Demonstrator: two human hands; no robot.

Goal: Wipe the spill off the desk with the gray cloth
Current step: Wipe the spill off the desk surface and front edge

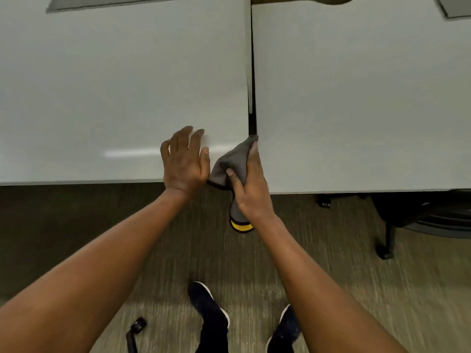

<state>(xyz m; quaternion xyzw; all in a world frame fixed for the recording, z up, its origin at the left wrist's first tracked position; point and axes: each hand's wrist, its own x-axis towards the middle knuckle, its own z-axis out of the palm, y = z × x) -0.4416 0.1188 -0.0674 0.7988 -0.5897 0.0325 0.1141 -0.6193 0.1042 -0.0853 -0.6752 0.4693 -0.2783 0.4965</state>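
The gray cloth (230,161), with a dark edge and a yellow band at its hanging end, lies bunched over the front right corner of the white desk (102,85). My right hand (251,184) grips it, fingers pinching the fabric, with part of the cloth dangling below the desk edge. My left hand (184,159) rests flat on the desk just left of the cloth, fingers spread and holding nothing. I see no clear spill on the surface, only a bright glare streak left of my left hand.
A second white desk (356,98) adjoins on the right across a narrow dark gap. Gray cable hatches sit at the far corners. A black office chair base (407,217) stands under the right desk. My shoes and a caster are on the carpet below.
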